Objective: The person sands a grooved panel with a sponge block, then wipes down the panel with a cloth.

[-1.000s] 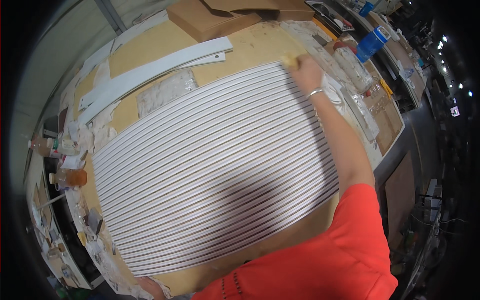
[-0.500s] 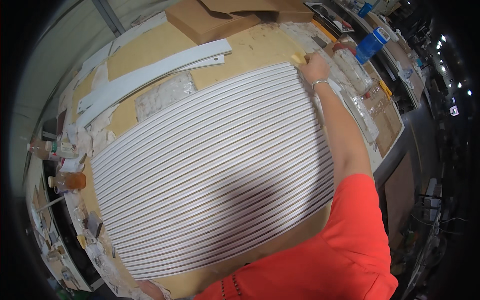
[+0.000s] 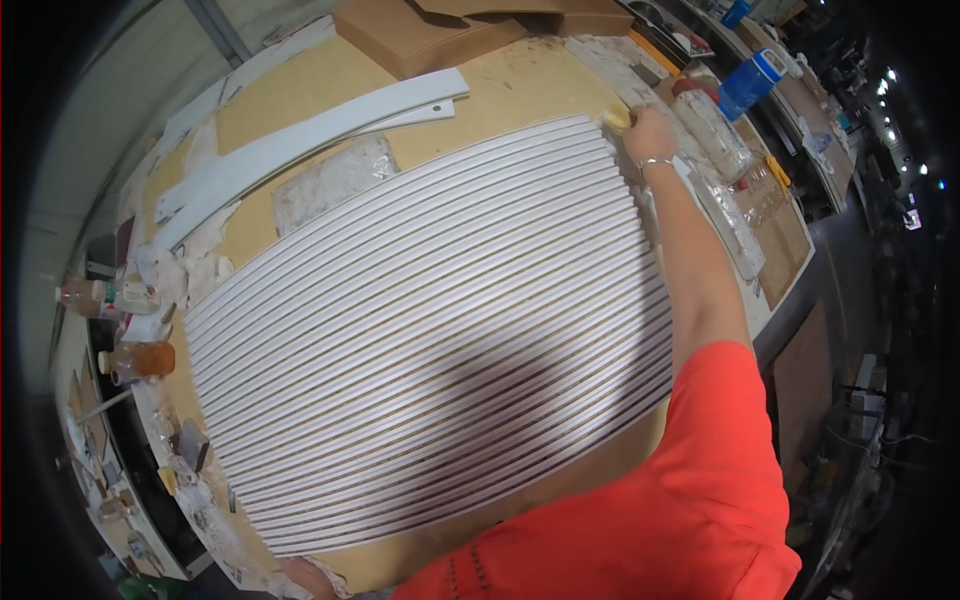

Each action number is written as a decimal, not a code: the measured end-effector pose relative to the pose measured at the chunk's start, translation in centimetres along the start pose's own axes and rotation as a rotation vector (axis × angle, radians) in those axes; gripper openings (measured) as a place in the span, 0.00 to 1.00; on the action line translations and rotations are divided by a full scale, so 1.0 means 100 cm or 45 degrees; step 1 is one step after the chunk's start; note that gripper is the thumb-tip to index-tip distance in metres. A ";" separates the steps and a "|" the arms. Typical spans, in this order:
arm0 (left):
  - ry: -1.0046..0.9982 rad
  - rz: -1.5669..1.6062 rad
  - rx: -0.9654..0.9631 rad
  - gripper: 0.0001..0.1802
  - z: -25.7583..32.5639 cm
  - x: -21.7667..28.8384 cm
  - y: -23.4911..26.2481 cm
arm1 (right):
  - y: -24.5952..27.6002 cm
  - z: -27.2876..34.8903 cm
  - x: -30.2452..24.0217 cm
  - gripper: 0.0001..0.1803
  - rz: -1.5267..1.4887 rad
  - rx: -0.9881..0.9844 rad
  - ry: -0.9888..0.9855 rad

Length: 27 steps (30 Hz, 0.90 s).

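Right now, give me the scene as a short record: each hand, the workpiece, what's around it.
Right hand: grips a yellow piece beside the far right corner of the white strips
Left hand: by their near left corner, partly out of view; grip unclear
Strips: side by side, dark lines between
Beyond: white boards, cardboard box
Left: amber-liquid bottle
Right: blue bottle

A single fisheye view, from the left one of two cameras worn side by side on the person's head, faces down and forward over the tabletop [image 3: 530, 85]. It sits close enough for the row of white slats [image 3: 430, 320] to fill the middle, with the red sleeve [image 3: 725, 430] nearest, at the near right. It reaches to the cardboard box [image 3: 430, 45] on the far side; straight edges bow toward its dark rim.
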<state>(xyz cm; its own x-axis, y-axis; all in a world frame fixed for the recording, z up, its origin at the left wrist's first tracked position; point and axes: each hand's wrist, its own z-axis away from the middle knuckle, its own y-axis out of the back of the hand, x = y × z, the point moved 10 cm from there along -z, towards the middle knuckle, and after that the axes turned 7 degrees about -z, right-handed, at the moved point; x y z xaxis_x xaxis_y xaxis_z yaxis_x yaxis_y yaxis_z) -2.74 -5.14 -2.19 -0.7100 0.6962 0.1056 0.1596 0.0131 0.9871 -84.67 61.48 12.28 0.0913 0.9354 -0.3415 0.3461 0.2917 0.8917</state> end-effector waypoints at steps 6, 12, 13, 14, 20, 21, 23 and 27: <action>0.104 -0.074 -0.097 0.28 0.000 -0.013 0.003 | 0.004 0.085 -0.131 0.17 -0.409 0.018 0.584; 0.186 0.054 -0.189 0.27 0.003 -0.023 -0.006 | -0.014 0.168 -0.201 0.09 -0.507 -0.183 0.817; 0.188 0.048 -0.192 0.27 0.001 -0.010 -0.002 | -0.016 0.152 -0.180 0.08 -0.429 -0.241 0.667; 0.111 0.072 -0.092 0.27 -0.001 0.011 0.007 | -0.017 0.135 -0.157 0.09 -0.347 -0.210 0.589; 0.082 0.091 -0.078 0.26 -0.006 0.030 0.015 | 0.026 0.030 -0.003 0.12 0.143 0.057 0.173; 0.081 0.082 -0.043 0.26 -0.005 0.024 0.015 | 0.038 0.028 0.002 0.13 0.116 0.068 0.099; 0.072 0.093 -0.014 0.26 -0.005 0.011 0.010 | 0.045 0.035 -0.003 0.15 -0.003 0.113 0.068; 0.030 0.113 -0.013 0.25 -0.003 0.016 0.016 | 0.017 0.089 -0.082 0.16 -0.251 -0.127 0.323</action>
<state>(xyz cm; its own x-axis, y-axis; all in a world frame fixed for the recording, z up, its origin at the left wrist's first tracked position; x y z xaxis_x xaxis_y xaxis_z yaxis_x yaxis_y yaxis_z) -3.84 -4.17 -0.43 -0.7092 0.6773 0.1955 0.2157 -0.0556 0.9749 -76.51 52.55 13.90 -0.2080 0.8754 -0.4363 0.2397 0.4781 0.8450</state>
